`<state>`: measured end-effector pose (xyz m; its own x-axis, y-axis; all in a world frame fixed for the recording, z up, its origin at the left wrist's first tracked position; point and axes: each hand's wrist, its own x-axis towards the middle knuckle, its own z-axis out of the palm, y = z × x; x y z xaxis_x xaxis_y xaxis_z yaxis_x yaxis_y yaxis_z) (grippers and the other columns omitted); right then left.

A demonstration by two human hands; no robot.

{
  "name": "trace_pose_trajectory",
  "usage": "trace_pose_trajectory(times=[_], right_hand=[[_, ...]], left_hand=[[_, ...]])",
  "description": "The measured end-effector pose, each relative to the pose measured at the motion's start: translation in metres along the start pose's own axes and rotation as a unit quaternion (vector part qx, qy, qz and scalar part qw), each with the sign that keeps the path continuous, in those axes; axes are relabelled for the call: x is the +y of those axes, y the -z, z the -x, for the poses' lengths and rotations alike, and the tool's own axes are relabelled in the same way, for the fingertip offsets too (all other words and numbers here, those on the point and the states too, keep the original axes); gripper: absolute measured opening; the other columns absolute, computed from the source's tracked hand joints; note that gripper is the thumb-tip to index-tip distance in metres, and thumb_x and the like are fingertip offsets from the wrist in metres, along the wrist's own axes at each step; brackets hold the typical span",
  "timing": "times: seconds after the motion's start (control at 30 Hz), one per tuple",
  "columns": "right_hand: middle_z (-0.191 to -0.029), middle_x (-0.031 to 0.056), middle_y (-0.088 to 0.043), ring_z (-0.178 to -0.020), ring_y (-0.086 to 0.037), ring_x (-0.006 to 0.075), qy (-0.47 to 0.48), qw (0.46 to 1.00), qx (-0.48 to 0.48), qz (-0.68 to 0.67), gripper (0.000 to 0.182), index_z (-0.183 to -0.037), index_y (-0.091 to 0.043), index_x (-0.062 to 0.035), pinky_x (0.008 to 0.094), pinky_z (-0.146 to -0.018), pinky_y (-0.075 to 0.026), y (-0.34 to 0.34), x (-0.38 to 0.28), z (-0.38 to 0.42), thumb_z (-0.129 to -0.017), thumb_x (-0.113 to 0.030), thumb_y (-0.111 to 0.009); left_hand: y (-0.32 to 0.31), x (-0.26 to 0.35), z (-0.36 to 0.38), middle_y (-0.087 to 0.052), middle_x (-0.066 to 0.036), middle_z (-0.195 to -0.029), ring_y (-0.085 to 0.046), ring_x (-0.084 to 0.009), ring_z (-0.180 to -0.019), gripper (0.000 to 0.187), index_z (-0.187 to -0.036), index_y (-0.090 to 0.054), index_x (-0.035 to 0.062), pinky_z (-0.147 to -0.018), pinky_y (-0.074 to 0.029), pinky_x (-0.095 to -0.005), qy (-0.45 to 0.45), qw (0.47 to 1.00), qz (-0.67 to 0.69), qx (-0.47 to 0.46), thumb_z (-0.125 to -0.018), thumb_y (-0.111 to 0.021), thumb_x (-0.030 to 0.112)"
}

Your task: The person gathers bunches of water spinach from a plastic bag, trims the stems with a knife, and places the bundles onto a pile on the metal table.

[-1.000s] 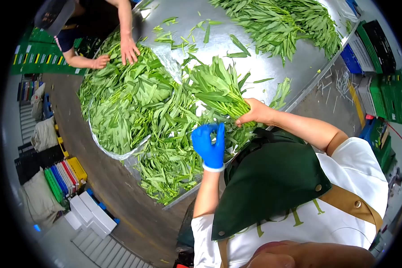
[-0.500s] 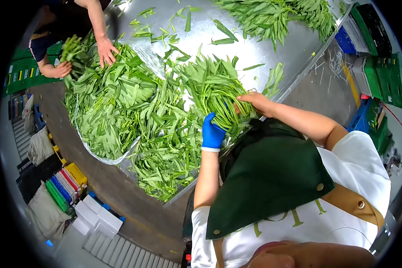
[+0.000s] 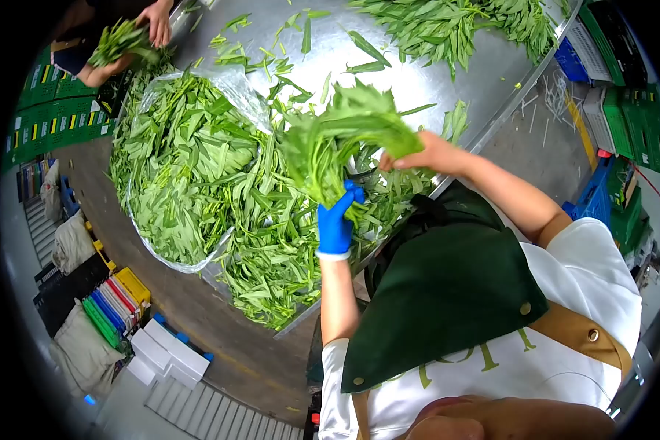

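Note:
My left hand [image 3: 336,229], in a blue glove with a white cuff, is closed round the lower stems of a bunch of long-leaved greens that look like water spinach [image 3: 345,136]. The leafy tops arch over to the right and are smeared by motion. My bare right hand [image 3: 422,155] is at the right of the bunch with its fingers curled in, right at the drooping leaves. A dark, narrow, curved edge shows by its fingertips; I cannot tell what it holds. Loose greens [image 3: 271,257] lie under and around the bunch.
A large clear plastic bag [image 3: 180,265] full of greens lies left on the metal table [image 3: 484,81]. More greens [image 3: 455,33] lie at the far edge. At upper left another person's hands [image 3: 156,20] handle a bunch. Green crates [image 3: 44,132] and white boxes [image 3: 165,352] stand around.
My left hand has moved a little left and down with the bunch, whose tops now bend right. My right hand has shifted slightly. The other person's hands have drawn back from the bag.

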<state>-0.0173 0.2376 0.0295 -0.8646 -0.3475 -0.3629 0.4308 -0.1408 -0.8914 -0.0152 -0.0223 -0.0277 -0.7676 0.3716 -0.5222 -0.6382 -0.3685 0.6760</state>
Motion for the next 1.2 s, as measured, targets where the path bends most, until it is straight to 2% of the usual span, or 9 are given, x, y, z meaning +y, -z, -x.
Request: trace_pose_trajectory(times=[0.1, 0.17, 0.3, 0.37, 0.5, 0.63, 0.7, 1.0, 1.2], right_hand=[[-0.079, 0.0108, -0.066, -0.073, -0.063, 0.0185, 0.061, 0.969, -0.079, -0.225, 0.018, -0.092, -0.063, 0.0002, 0.031, -0.069, -0.049, 0.022, -0.027, 0.008, -0.085, -0.016, -0.065], [-0.068, 0.0061, -0.059, -0.059, -0.054, 0.0131, -0.035, 0.995, 0.064, 0.062, 0.018, -0.096, -0.059, -0.0011, 0.0289, -0.057, -0.044, 0.048, 0.028, -0.032, -0.088, -0.016, -0.063], [-0.07, 0.003, -0.057, -0.06, -0.051, 0.0105, 0.075, 0.988, 0.135, -0.006, 0.02, -0.096, -0.06, -0.0008, 0.0247, -0.055, -0.043, 0.02, -0.058, -0.012, -0.089, -0.02, -0.063], [-0.072, 0.0024, -0.058, -0.062, -0.053, 0.0098, 0.139, 0.979, 0.135, -0.058, 0.024, -0.099, -0.061, -0.0012, 0.0247, -0.056, -0.043, 0.012, -0.061, -0.012, -0.088, -0.022, -0.064], [-0.081, 0.0026, -0.062, -0.065, -0.056, 0.0095, -0.027, 0.987, 0.151, -0.038, 0.029, -0.099, -0.062, -0.0039, 0.026, -0.064, -0.047, -0.021, -0.006, -0.022, -0.08, -0.024, -0.073], [-0.104, 0.0077, -0.067, -0.097, -0.059, 0.0176, -0.204, 0.976, 0.065, -0.041, 0.051, -0.113, -0.063, -0.0005, 0.0306, -0.089, -0.043, -0.03, 0.087, -0.021, -0.07, -0.02, -0.082], [-0.101, 0.0073, -0.068, -0.097, -0.059, 0.0171, -0.203, 0.971, 0.088, -0.094, 0.047, -0.11, -0.065, -0.0012, 0.0316, -0.089, -0.043, -0.023, 0.095, -0.017, -0.067, -0.013, -0.08], [-0.111, 0.0085, -0.065, -0.102, -0.059, 0.0191, -0.257, 0.943, 0.092, -0.192, 0.047, -0.12, -0.057, -0.0003, 0.0325, -0.096, -0.041, -0.008, 0.095, -0.02, -0.075, -0.005, -0.072], [-0.117, 0.0061, -0.062, -0.11, -0.054, 0.0173, -0.182, 0.973, 0.034, -0.136, 0.057, -0.124, -0.057, -0.0027, 0.0309, -0.099, -0.037, -0.027, 0.091, -0.017, -0.072, -0.009, -0.079]], left_hand=[[0.018, 0.001, -0.002, -0.059, -0.004, -0.085, -0.055, -0.0161, -0.076, 0.034, -0.121, -0.054, -0.0008, -0.078, -0.046, -0.0338, 0.015, 0.997, 0.069, 0.017, -0.094, -0.056, 0.021], [0.043, -0.018, -0.023, -0.059, -0.004, -0.084, -0.056, -0.0148, -0.075, 0.034, -0.122, -0.054, -0.0022, -0.075, -0.047, -0.0324, 0.076, 0.99, 0.112, 0.044, -0.095, -0.055, 0.018], [-0.009, 0.032, 0.008, -0.056, -0.003, -0.084, -0.053, -0.0145, -0.079, 0.038, -0.126, -0.05, -0.0027, -0.082, -0.044, -0.0329, -0.048, 0.994, 0.094, -0.011, -0.096, -0.052, 0.02], [-0.018, 0.035, 0.003, -0.059, -0.005, -0.089, -0.055, -0.0152, -0.082, 0.036, -0.125, -0.052, -0.0014, -0.081, -0.045, -0.032, -0.089, 0.992, 0.083, -0.032, -0.097, -0.051, 0.021], [-0.027, 0.002, -0.019, -0.058, -0.006, -0.123, -0.057, -0.0181, -0.099, 0.039, -0.129, -0.05, 0.0046, -0.089, -0.046, -0.0344, 0.036, 0.993, 0.103, -0.041, -0.096, -0.054, 0.024], [-0.005, -0.068, -0.037, -0.055, -0.006, -0.128, -0.053, -0.0163, -0.112, 0.046, -0.135, -0.046, 0.0071, -0.094, -0.044, -0.0296, 0.175, 0.984, -0.01, 0.039, -0.095, -0.056, 0.027], [0.006, -0.069, -0.032, -0.061, -0.006, -0.115, -0.058, -0.0187, -0.1, 0.037, -0.125, -0.052, 0.009, -0.088, -0.047, -0.0295, 0.225, 0.957, 0.178, 0.036, -0.093, -0.058, 0.026], [0.02, -0.069, -0.016, -0.063, -0.012, -0.117, -0.061, -0.0237, -0.106, 0.035, -0.124, -0.052, -0.0008, -0.093, -0.048, -0.0356, 0.111, 0.979, 0.169, -0.015, -0.096, -0.051, 0.021], [-0.013, -0.061, -0.008, -0.061, -0.009, -0.115, -0.055, -0.018, -0.101, 0.04, -0.125, -0.053, -0.0005, -0.09, -0.043, -0.0305, 0.111, 0.984, -0.136, 0.044, -0.098, -0.051, 0.029]])
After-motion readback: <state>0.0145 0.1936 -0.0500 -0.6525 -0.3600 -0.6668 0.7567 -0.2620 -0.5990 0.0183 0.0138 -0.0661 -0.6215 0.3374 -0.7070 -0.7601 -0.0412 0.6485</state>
